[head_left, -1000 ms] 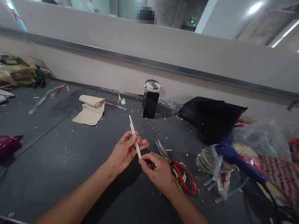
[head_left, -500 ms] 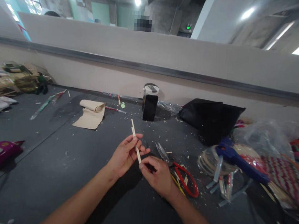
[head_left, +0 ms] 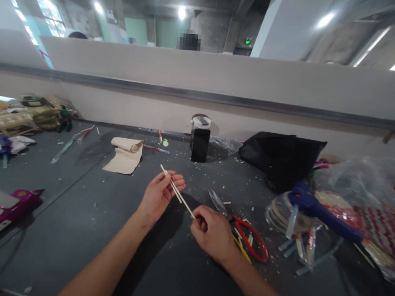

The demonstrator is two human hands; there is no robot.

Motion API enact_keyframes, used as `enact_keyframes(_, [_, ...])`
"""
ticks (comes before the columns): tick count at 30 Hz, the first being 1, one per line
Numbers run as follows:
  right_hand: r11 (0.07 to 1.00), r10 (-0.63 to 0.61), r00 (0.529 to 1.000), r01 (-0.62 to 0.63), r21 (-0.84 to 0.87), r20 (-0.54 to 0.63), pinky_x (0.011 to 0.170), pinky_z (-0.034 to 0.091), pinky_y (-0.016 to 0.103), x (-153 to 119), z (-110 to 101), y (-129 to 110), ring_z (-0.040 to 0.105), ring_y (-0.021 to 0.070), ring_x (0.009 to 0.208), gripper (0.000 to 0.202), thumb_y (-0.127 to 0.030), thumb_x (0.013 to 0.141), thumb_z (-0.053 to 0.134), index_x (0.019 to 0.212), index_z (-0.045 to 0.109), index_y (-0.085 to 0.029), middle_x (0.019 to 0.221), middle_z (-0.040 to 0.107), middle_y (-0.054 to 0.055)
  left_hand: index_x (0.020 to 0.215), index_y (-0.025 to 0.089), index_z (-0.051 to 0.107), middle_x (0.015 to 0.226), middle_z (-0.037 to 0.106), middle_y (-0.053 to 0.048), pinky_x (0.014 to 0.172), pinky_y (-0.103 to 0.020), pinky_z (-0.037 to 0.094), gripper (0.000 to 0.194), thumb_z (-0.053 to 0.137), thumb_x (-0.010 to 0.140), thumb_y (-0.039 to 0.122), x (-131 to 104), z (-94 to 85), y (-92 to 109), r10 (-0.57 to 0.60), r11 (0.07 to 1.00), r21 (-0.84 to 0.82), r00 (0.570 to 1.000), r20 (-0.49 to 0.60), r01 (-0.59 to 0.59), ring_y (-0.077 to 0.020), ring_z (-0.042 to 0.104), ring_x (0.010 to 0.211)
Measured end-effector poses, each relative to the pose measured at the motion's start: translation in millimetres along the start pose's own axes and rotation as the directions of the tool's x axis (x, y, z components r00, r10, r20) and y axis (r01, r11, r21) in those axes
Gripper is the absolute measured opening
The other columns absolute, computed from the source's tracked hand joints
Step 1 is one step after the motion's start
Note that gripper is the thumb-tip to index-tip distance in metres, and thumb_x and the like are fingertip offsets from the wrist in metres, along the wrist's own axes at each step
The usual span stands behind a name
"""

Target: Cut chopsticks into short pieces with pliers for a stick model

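Two thin pale wooden sticks (head_left: 177, 193) lie side by side across the fingers of my left hand (head_left: 159, 193), pinned there by the thumb while the other fingers stretch out. The longer stick reaches down to the right, where my right hand (head_left: 211, 231) pinches its lower end between thumb and fingertips. Just right of that hand rest scissors with red handles (head_left: 252, 238), their blades pointing up and left. Something yellow (head_left: 243, 250), partly hidden by my right wrist, lies beside them among short stick pieces.
A magenta tool (head_left: 11, 208) lies at left. Rolled tan cloth (head_left: 125, 155), a propped phone (head_left: 200, 145) and a black bag (head_left: 279, 156) stand farther back. At right are a blue glue gun (head_left: 322, 212), clear glue sticks and plastic bags. A low partition (head_left: 190, 70) closes the back.
The longer stick has slid down and right against the other, and my hands are farther apart. The sticks now lean more to the left. The whole view has shifted slightly.
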State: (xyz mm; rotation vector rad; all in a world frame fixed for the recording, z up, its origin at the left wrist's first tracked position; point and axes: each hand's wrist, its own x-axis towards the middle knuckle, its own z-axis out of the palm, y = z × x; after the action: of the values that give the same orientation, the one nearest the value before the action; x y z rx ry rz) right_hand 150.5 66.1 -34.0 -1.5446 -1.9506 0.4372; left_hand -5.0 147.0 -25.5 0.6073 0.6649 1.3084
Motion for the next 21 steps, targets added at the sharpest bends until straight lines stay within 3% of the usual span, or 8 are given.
enact_keyframes(4, [0.966, 0.061, 0.997, -0.073, 0.246, 0.057, 0.058, 0.039, 0.022, 1.5, 1.1, -0.6, 0.056, 0.0123, 0.061, 0.019, -0.024, 0.086, 0.044, 0.098, 0.058, -0.019, 0.069, 0.063, -0.001, 0.088, 0.014, 0.057, 0.089, 0.070, -0.009, 0.088, -0.039, 0.050, 0.012, 0.062, 0.079, 0.018, -8.8, 8.3, -6.5, -0.046, 0.999, 0.030, 0.992, 0.115, 0.043, -0.0192, 0.067, 0.083])
enact_keyframes(7, [0.955, 0.075, 0.997, -0.076, 0.288, 0.018, 0.059, 0.041, 0.023, 4.9, 1.6, 3.3, 0.057, 0.0137, 0.062, 0.022, -0.028, 0.090, 0.040, 0.092, 0.060, -0.018, 0.069, 0.063, 0.000, 0.091, 0.015, 0.056, 0.096, 0.069, -0.010, 0.087, -0.039, 0.049, 0.014, 0.062, 0.080, 0.023, -14.5, 13.0, -10.6, -0.083, 0.995, 0.063, 0.981, 0.174, 0.073, -0.0197, 0.067, 0.086])
enact_keyframes(12, [0.958, 0.071, 0.994, -0.045, 0.285, -0.081, 0.070, 0.043, 0.027, 6.9, 1.7, 7.9, 0.060, 0.0171, 0.076, 0.022, -0.025, 0.090, 0.041, 0.093, 0.062, -0.019, 0.084, 0.067, 0.004, 0.093, 0.013, 0.060, 0.087, 0.070, -0.009, 0.081, -0.034, 0.051, 0.018, 0.063, 0.080, 0.026, -13.0, 9.8, -15.3, -0.134, 0.988, 0.088, 0.988, 0.083, 0.126, -0.0188, 0.068, 0.080])
enact_keyframes(17, [0.909, 0.112, 0.994, -0.109, 0.403, 0.016, 0.061, 0.041, 0.024, 5.6, 3.8, 2.9, 0.055, 0.0142, 0.064, 0.026, -0.029, 0.091, 0.039, 0.086, 0.061, -0.018, 0.069, 0.060, 0.000, 0.088, 0.013, 0.061, 0.078, 0.069, -0.007, 0.071, -0.031, 0.053, 0.017, 0.063, 0.079, 0.027, -12.9, 7.3, -17.4, -0.172, 0.983, 0.079, 0.979, 0.109, 0.164, -0.0183, 0.067, 0.073])
enact_keyframes(21, [0.893, 0.083, 0.995, -0.052, 0.446, -0.050, 0.063, 0.040, 0.023, 3.5, 11.0, 2.9, 0.055, 0.0140, 0.068, 0.032, -0.035, 0.093, 0.037, 0.081, 0.061, -0.017, 0.071, 0.059, 0.001, 0.086, 0.013, 0.060, 0.073, 0.067, -0.005, 0.063, -0.031, 0.053, 0.018, 0.064, 0.079, 0.029, -13.4, 7.5, -15.0, -0.180, 0.981, 0.093, 0.975, 0.134, 0.168, -0.0189, 0.067, 0.069])
